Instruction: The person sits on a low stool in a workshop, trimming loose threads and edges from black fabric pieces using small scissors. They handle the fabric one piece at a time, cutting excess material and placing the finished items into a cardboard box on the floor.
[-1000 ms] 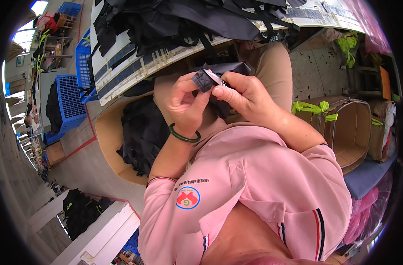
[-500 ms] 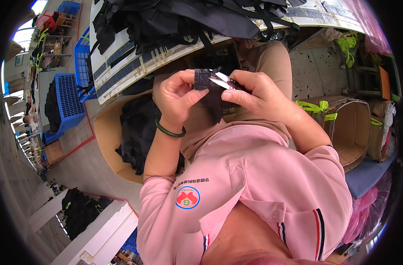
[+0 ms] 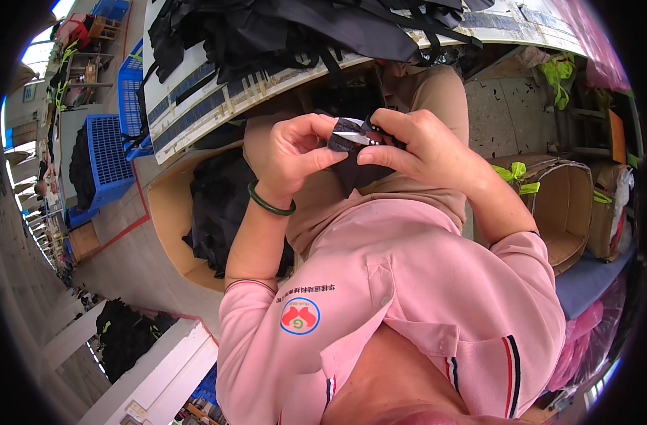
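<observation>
Between the thumb and fingers of my left hand is pinched a piece of black fabric, its lower part hanging down over my lap. My right hand is closed round a pair of thread snips with pale metal blades and dark handles. The blades point left and lie apart across the fabric, close to my left fingertips. Whether a thread sits between them is too small to tell.
Ahead, a worn table bears a heap of black fabric pieces. A cardboard box with black cloth stands left of my legs; another box stands at right. Blue crates stand further left.
The snips have moved slightly left, so their blades now overlap the fabric. My left hand has shifted a little right, and the fabric has turned in its fingers.
</observation>
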A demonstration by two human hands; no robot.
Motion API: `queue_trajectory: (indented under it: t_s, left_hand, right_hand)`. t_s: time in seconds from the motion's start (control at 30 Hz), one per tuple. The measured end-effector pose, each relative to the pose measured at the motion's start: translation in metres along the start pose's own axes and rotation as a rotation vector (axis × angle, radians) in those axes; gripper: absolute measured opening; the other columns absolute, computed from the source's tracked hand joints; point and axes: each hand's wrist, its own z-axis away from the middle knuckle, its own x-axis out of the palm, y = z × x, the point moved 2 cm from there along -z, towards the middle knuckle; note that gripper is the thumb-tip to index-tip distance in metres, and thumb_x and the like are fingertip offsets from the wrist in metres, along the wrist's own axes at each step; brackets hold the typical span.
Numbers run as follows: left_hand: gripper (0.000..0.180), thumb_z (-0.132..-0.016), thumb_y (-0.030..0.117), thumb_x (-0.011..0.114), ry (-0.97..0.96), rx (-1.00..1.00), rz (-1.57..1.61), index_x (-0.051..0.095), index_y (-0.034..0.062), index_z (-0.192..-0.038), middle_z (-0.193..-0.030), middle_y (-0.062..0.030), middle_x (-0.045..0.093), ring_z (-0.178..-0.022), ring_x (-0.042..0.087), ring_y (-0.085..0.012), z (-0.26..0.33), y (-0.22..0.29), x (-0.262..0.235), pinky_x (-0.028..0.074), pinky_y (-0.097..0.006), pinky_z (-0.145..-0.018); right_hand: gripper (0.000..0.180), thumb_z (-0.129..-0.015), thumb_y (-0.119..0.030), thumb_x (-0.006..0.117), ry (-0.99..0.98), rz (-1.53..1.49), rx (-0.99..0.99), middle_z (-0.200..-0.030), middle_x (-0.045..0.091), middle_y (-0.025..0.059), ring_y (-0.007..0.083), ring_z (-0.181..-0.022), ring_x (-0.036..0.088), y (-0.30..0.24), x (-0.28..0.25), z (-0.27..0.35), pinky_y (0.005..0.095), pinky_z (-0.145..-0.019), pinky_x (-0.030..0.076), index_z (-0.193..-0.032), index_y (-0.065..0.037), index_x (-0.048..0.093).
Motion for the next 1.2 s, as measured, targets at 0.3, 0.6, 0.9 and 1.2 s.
queue_trajectory:
  t_s: [0.3, 0.6, 0.9, 1.2]
  left_hand:
    - [0.017, -0.075, -0.004, 0.069, -0.064, -0.011, 0.01, 0.065, -0.0027, -0.091, -0.093, -0.0083, 0.065, -0.087, 0.06, -0.0141, -0.001, 0.0, 0.002, 0.047, -0.028, -0.081]
    - [0.014, -0.075, -0.007, 0.066, -0.142, -0.086, 0.021, 0.064, -0.0039, -0.089, -0.092, -0.0111, 0.067, -0.089, 0.063, -0.0169, -0.004, 0.009, 0.004, 0.049, -0.029, -0.083]
    - [0.017, -0.072, 0.002, 0.067, -0.296, -0.367, 0.042, 0.064, -0.0051, -0.088, -0.089, -0.0119, 0.068, -0.085, 0.064, -0.0167, -0.011, 0.017, -0.011, 0.05, -0.027, -0.081]
    - [0.015, -0.072, 0.002, 0.067, -0.374, -0.481, 0.03, 0.065, -0.0041, -0.086, -0.086, -0.0093, 0.068, -0.08, 0.064, -0.0134, -0.014, 0.02, -0.01, 0.049, -0.025, -0.079]
  right_hand:
    - [0.039, -0.085, -0.035, 0.066, -0.02, 0.0, -0.027, -0.059, 0.052, 0.017, 0.0331, -0.053, 0.051, 0.005, 0.0, 0.0, 0.0382, -0.05, 0.039, -0.075, 0.001, 0.053]
    - [0.038, -0.085, -0.033, 0.068, -0.046, -0.092, -0.009, -0.057, 0.048, 0.0163, 0.0296, -0.05, 0.045, 0.01, -0.005, 0.007, 0.0365, -0.049, 0.037, -0.076, 0.002, 0.055]
    - [0.041, -0.082, -0.038, 0.07, -0.204, 0.013, -0.086, -0.057, 0.051, 0.0125, 0.0278, -0.051, 0.05, 0.005, -0.015, 0.004, 0.0357, -0.05, 0.039, -0.08, 0.001, 0.057]
    - [0.04, -0.079, -0.036, 0.073, -0.216, 0.122, -0.148, -0.059, 0.052, 0.0101, 0.0272, -0.051, 0.053, 0.01, -0.017, 0.005, 0.0346, -0.049, 0.039, -0.085, 0.001, 0.059]
